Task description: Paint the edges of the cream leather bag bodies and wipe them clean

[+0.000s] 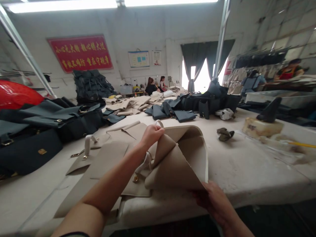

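My left hand [151,136] grips the top edge of a curved beige leather bag panel [176,161], and my right hand [212,202] holds its lower corner at the table edge. The panel is lifted and folded over, showing a paler edge binding. Under it lies a flat beige bag body with a brass clasp [135,178] and a beige strap loop [144,163]. Further beige leather pieces [108,158] with a strap tab [87,146] lie to the left of my left forearm.
The white-covered worktable [242,168] holds dark navy bags [29,151] at the left, grey-blue bag parts [170,112] and stacked beige pieces [128,107] ahead. A lump of crumpled material [225,134] and a pale block with a dark shape [263,127] lie right. Several co-workers [151,86] sit beyond.
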A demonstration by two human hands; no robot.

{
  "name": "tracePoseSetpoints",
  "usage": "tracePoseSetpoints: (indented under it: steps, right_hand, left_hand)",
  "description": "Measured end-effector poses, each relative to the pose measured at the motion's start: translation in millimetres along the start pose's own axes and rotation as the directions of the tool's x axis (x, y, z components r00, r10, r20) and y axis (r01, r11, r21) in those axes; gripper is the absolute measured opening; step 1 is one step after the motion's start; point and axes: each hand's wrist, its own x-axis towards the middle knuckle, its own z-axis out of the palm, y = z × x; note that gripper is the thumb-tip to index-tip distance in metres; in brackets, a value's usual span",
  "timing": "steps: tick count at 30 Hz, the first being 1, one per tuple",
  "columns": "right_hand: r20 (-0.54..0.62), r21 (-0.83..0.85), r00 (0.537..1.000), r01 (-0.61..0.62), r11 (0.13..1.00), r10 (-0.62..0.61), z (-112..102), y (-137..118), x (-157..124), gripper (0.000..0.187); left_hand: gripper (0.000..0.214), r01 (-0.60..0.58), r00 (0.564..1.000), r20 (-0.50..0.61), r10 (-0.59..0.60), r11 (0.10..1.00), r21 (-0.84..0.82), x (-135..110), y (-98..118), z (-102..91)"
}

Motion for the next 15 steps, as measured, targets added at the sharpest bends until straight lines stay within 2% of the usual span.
tracePoseSetpoints:
  steps: [4,9,13,15]
  right_hand:
    - [-0.046,-0.026,0.998,-0.038,0.999,0.036,2,-2,-4,0.026]
    - [-0.103,-0.047,0.994,-0.052,0.998,0.047,1,-3,-4,0.037]
    - [-0.016,0.075,0.994,-0.105,0.992,0.106,-1,-7,-4,0.05]
    - [0.0,0.076,0.996,-0.092,0.993,0.092,-2,-6,-1,0.05]
  left_hand:
    - [0.026,-0.038,0.997,0.072,0.042,0.998,-0.047,-18,7,9.6]
    - [0.027,-0.106,0.989,0.099,0.109,0.994,-0.031,-26,22,14.0]
    - [0.029,-0.148,0.982,0.117,0.152,0.988,-0.039,-33,25,19.0]
    - [0.03,-0.167,0.978,0.119,0.17,0.985,-0.037,-38,25,23.1]
